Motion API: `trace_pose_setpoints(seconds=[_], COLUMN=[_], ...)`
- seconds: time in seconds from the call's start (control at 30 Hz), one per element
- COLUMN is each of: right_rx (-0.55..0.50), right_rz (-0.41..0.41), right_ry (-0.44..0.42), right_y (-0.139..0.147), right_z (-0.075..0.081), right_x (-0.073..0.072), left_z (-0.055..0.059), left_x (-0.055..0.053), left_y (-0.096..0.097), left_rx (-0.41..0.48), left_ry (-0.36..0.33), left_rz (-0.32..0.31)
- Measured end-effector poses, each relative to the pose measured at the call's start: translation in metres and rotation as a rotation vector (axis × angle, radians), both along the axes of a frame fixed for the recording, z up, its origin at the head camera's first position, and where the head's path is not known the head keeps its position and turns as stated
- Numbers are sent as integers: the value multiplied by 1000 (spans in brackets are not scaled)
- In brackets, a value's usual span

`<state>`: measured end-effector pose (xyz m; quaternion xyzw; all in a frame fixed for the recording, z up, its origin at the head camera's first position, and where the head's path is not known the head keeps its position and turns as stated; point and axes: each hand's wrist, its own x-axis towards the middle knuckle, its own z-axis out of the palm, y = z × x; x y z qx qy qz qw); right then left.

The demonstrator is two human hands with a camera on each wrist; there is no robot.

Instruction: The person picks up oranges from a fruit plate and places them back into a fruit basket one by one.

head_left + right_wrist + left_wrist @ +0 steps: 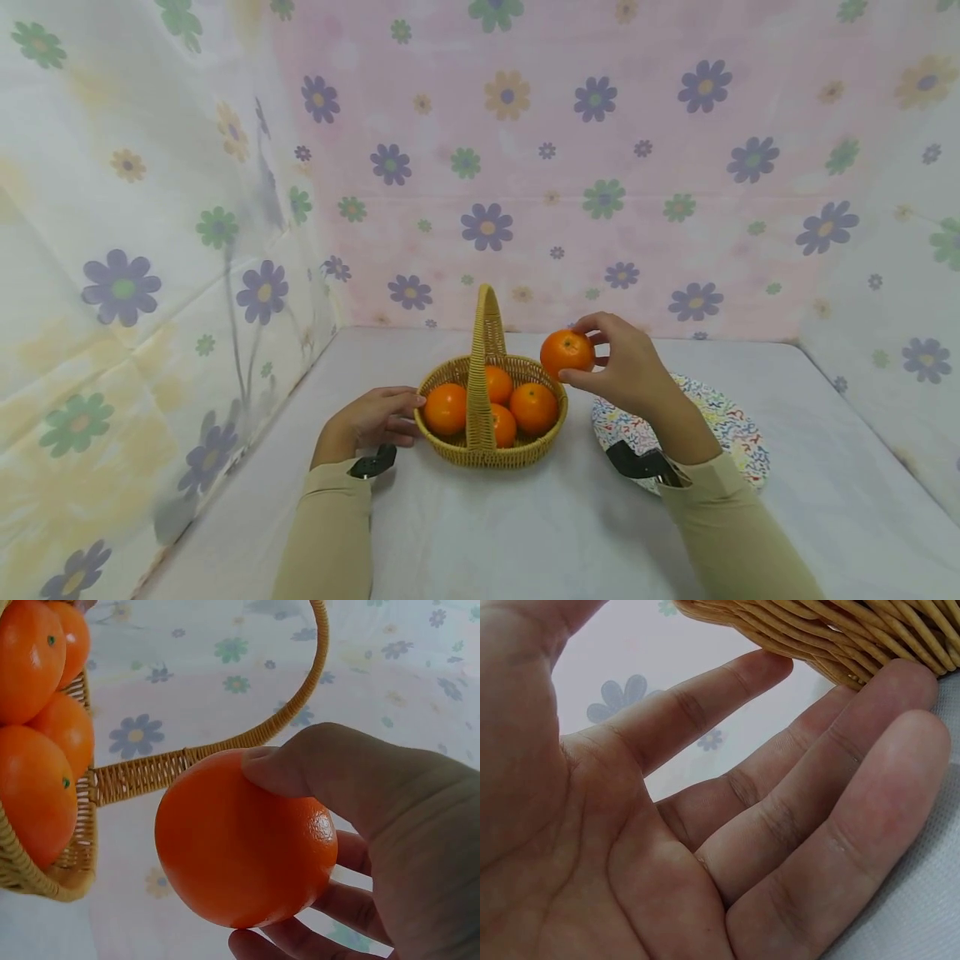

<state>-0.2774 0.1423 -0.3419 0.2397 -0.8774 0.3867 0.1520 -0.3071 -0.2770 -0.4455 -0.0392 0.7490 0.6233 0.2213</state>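
Note:
A wicker basket (480, 456) with a tall arched handle stands on the table and holds several oranges (534, 408). My right hand (628, 367) grips another orange (566, 353) between thumb and fingers, just above the basket's right rim. In the right wrist view, the thumb presses on the held orange (240, 847) and the other fingers curl beneath it. On the opposite side, my left hand (375, 417) touches the basket's left end. Its fingers are loosely extended against the woven wall (855, 637) in the left wrist view.
A round plate (723, 417) with a multicoloured speckled pattern lies to the right, partly beneath my right forearm. White cloth (480, 533) covers the table. Flower-printed fabric (525, 167) rises behind it and along both sides.

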Motion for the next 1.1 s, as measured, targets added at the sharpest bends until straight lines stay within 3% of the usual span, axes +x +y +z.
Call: trace_pose_setpoints(seconds=[0.37,0.83,1.1], right_rx=[-32,-162,-159], right_rz=[26,54,54], right_ry=[-38,-124,-134], right_y=[-23,-58,-68], right_z=[-11,-40,-45], right_x=[-6,-4,0], left_z=[3,-1,-1], left_x=[0,-3,-1], left_y=[-2,1,0], left_rx=[5,6,-1], left_ry=[3,11,9], left_rz=[-13,-12,-15])
